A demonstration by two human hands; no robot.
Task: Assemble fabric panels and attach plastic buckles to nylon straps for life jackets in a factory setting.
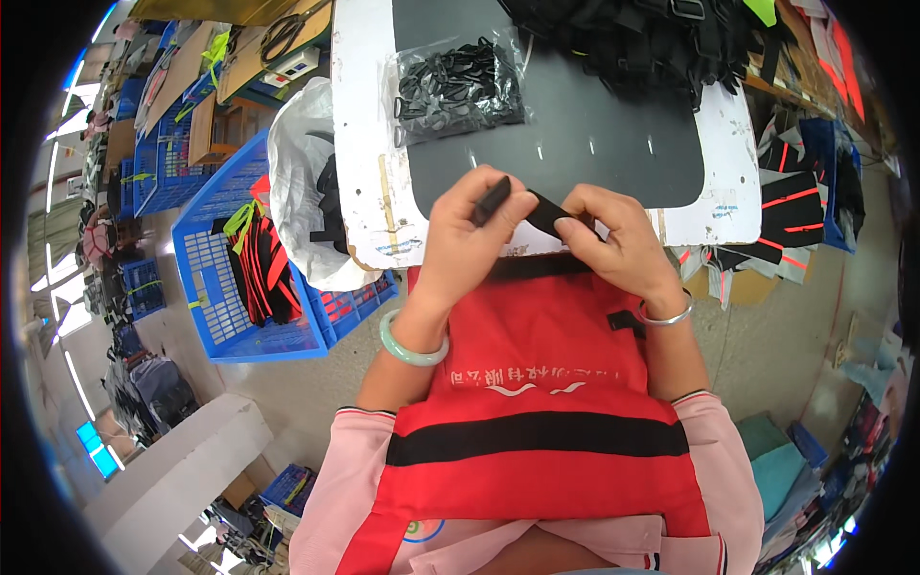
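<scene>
Between my two hands, just over the near edge of the table, a short black webbing strap (545,213) is stretched. My left hand (467,222) is closed around one part of it, and a dark end sticks up past the thumb. With thumb and fingers my right hand (610,238) pinches the other part. Farther off on the dark grey mat (594,158) lies a clear plastic bag (460,88) filled with small black plastic fittings. A heap of black straps with buckles (652,48) covers the mat's far right.
The white table (369,192) has worn edges. Left of it stand a white sack (297,172) with black pieces and a blue plastic crate (216,287) holding black and red strips. Scissors (287,36) lie on a bench at far left. Black and orange striped pieces (793,206) lie at right.
</scene>
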